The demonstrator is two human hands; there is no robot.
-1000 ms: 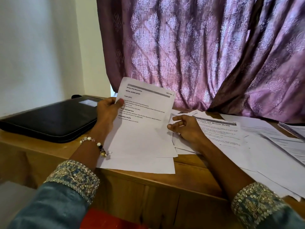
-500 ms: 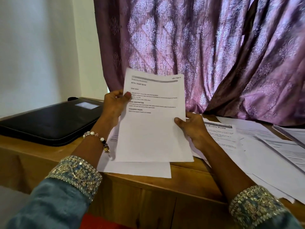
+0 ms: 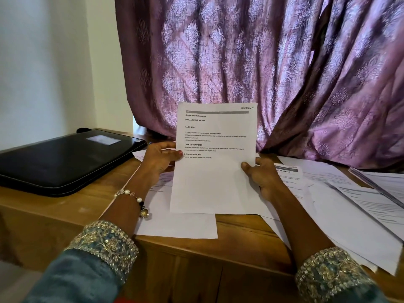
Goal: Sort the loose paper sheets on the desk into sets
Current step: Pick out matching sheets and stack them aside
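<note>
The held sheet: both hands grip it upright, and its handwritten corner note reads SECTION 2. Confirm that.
Not quite. In the head view the held sheet, gripped upright by the left hand and right hand, has a corner note reading SECTION 4, not 2.

Bare desk strip near edge, betw. the near sheet and right paper spread, is open. Left blocked by black folder; far side closed by curtain. Upright held sheet blocks centre.
</note>
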